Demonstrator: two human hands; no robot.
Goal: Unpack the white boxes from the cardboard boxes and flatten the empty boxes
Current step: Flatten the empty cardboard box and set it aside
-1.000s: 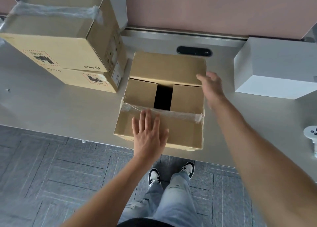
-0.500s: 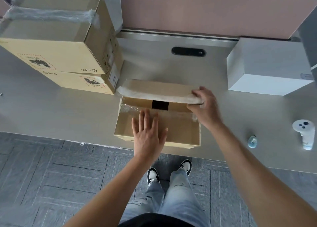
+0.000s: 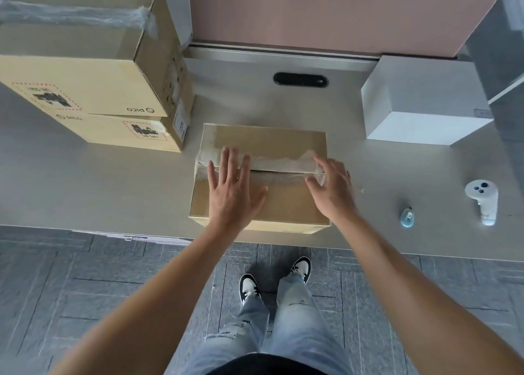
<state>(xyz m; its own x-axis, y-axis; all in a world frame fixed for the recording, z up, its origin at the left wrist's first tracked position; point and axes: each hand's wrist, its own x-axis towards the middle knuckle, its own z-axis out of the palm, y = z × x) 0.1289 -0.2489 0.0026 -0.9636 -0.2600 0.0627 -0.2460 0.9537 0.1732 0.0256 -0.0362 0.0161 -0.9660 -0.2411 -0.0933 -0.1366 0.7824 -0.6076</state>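
A cardboard box (image 3: 286, 201) sits at the desk's near edge with both top flaps folded down and clear tape along their seam. My left hand (image 3: 231, 189) lies flat on the near flap, fingers spread across the seam. My right hand (image 3: 331, 189) rests with straight fingers on the box's right side at the seam. A white box (image 3: 422, 105) stands on the desk to the right. Two stacked cardboard boxes (image 3: 85, 71) stand at the left, the upper one sealed with tape.
A white hand controller (image 3: 482, 200) and a small blue object (image 3: 407, 217) lie on the desk (image 3: 99, 187) at the right. A pink partition (image 3: 334, 12) borders the desk's far side, with a black cable slot (image 3: 300, 79) below it. Grey floor lies below.
My right hand pulled the far flap down over the open box, then moved onto its right side. The box top is now closed. My left hand slid forward across the seam.
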